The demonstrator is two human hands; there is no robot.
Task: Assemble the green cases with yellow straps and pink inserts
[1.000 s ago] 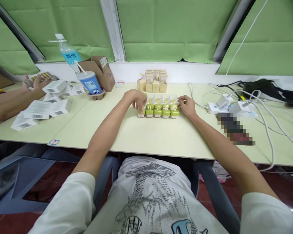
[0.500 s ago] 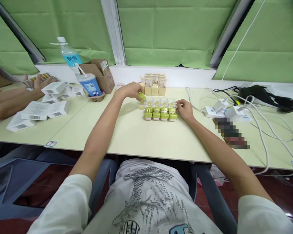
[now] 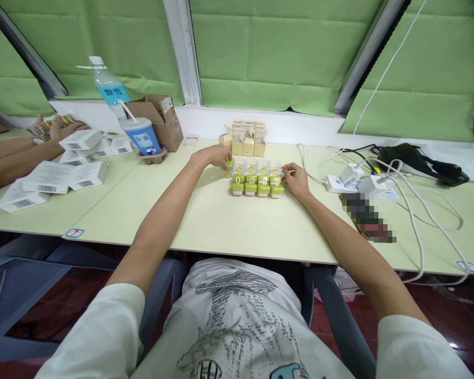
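Observation:
Several small green-and-white containers [image 3: 250, 188] with loop handles stand in a block on the table. Just behind them is a row of clear containers [image 3: 263, 167] with yellow marks inside. At the block's back left corner, my left hand [image 3: 220, 156] has its fingers closed on a green lid [image 3: 230, 164], low over a clear container. My right hand [image 3: 295, 178] rests at the right end of the clear row, its fingertips bent together against the last container. Small open cream boxes [image 3: 248, 147] stand against the wall behind.
On the left are a blue cup [image 3: 142, 138], a bottle [image 3: 112, 89], a brown carton [image 3: 166, 123] and white boxes [image 3: 89, 176]. Another person's hands [image 3: 59, 129] work beyond. White chargers [image 3: 349, 176], cables and a blurred phone [image 3: 367, 218] lie on the right.
My left hand has come down slightly with the green lid, now lower at the clear container. My right hand stays by the row. The whole view has shifted a little.

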